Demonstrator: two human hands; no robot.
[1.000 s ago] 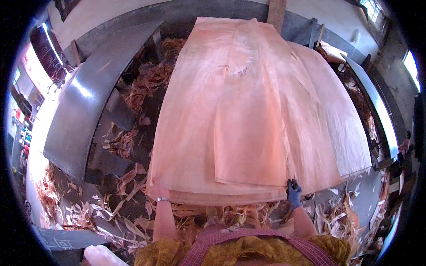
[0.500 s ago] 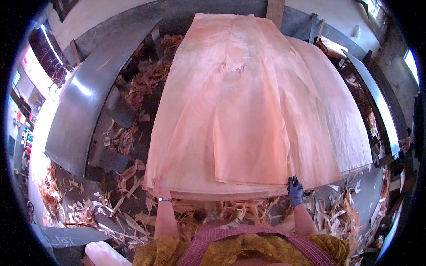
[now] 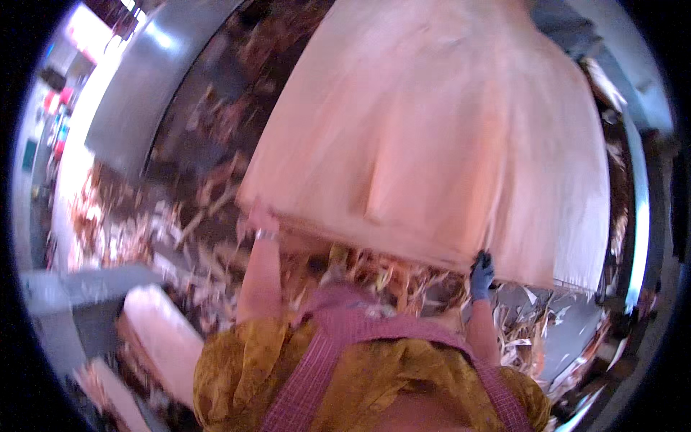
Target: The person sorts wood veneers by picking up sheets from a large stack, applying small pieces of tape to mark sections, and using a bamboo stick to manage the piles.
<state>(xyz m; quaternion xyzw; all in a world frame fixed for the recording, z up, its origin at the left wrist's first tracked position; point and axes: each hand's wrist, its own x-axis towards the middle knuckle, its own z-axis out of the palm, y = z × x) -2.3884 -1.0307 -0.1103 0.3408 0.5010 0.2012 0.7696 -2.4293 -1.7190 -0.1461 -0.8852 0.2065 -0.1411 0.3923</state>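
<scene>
The top edge cuts off the pinkish sheets (image 3: pixel 432 129) (blurred, like the left hand (image 3: pixel 260 219)).

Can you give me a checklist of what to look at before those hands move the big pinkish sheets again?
1. Left hand at the sheets' near edge: ok, it is at the left corner.
2. Right hand at the near edge: ok, it is farther right along it.
3. Both hands gloved: not ok; the right wears a dark blue glove, the left looks bare.
4. Pinkish sheets lying smooth: not ok, long ridges show on top.
5. No loose scraps about: not ok, many lie around.
6. Firm grip: cannot tell, the fingers are blurred.
</scene>
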